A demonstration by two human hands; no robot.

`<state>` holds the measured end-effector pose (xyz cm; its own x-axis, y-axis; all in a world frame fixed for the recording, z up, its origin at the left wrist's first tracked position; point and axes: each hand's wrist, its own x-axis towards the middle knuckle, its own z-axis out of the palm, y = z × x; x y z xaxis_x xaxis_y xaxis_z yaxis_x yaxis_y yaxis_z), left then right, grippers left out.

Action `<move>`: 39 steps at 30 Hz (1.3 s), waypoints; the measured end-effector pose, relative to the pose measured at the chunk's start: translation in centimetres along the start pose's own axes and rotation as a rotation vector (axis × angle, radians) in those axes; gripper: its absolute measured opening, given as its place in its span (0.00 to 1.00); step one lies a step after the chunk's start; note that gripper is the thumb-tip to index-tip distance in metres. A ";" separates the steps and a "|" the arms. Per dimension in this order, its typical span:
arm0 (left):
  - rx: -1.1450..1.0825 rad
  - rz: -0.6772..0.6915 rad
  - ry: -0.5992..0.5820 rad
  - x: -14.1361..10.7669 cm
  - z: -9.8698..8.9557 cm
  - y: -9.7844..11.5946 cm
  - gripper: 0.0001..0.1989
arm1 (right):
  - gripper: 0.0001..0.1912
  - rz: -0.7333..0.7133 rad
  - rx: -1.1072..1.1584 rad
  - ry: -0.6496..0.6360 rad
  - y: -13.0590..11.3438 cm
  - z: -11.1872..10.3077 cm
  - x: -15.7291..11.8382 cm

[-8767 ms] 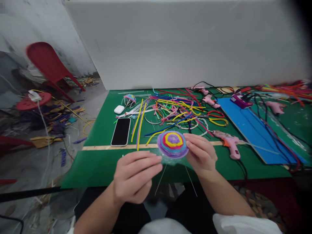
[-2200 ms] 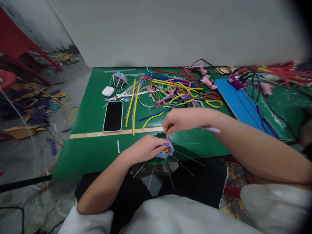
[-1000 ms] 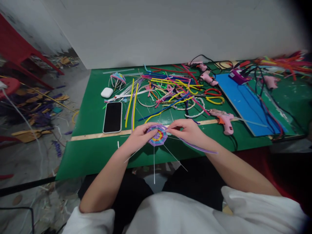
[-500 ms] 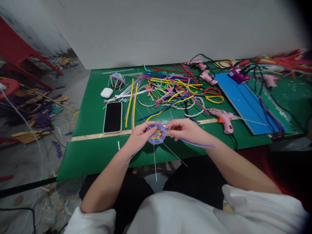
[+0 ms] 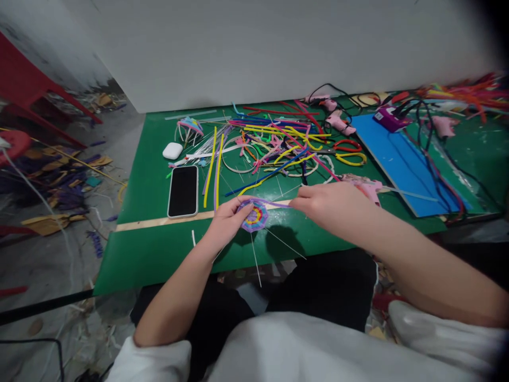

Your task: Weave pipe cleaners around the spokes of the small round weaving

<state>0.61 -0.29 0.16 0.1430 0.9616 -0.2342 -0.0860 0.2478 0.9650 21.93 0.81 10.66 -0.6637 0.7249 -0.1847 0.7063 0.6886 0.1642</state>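
Observation:
Between the thumb and fingers of my left hand (image 5: 233, 216) is a small woven disc (image 5: 254, 216), ringed in purple, blue, yellow and red. Thin pale spokes stick out from its rim, two of them pointing down toward my lap. A purple pipe cleaner (image 5: 277, 203) runs from the disc's upper edge to my right hand (image 5: 312, 200), whose fingers pinch it. The strand looks taut between the two hands. Its far end is hidden behind my right hand. Both hands are above the near part of the green tabletop (image 5: 159, 254).
Behind the hands lies a heap of coloured pipe cleaners (image 5: 274, 138). A phone (image 5: 183, 191) and a white case (image 5: 172, 150) are at left. Scissors (image 5: 350, 154), a pink glue gun (image 5: 366, 187), a blue board (image 5: 393, 159) and black cables are at right.
My right hand has moved right, away from the disc, drawing the purple pipe cleaner out straight. My left hand keeps the disc in nearly the same place.

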 end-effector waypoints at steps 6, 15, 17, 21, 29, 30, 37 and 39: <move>-0.084 0.012 0.038 0.2 -0.2 0.1 0.16 | 0.11 -0.102 -0.157 0.160 -4.3 -0.2 -0.3; 0.252 0.147 -0.005 -0.2 -0.2 0.2 0.13 | 0.12 -0.320 -0.154 0.480 -5.9 0.8 0.6; 0.426 0.209 -0.042 -0.4 -0.2 0.3 0.13 | 0.13 -0.321 -0.132 0.475 -5.5 0.2 1.1; 0.548 0.275 -0.138 -0.8 -0.2 0.7 0.14 | 0.14 -0.201 -0.063 0.366 -3.8 -1.5 1.3; 0.538 0.393 -0.438 -1.8 -0.6 2.1 0.12 | 0.12 0.134 0.221 0.043 -0.3 -2.4 1.0; 0.504 0.387 -0.450 -2.0 -0.6 2.3 0.12 | 0.12 0.118 0.294 0.032 0.1 -2.2 1.3; 0.190 0.289 -0.099 -2.2 -0.7 2.2 0.10 | 0.12 0.117 0.676 0.147 1.8 0.6 1.4; 0.131 0.293 0.003 -1.7 -0.7 1.7 0.10 | 0.11 0.137 0.714 0.203 1.6 1.3 0.9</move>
<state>-0.44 -1.46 2.17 0.1282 0.9901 0.0563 0.0043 -0.0573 0.9983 22.76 2.52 9.46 -0.5415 0.8406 -0.0143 0.7281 0.4604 -0.5079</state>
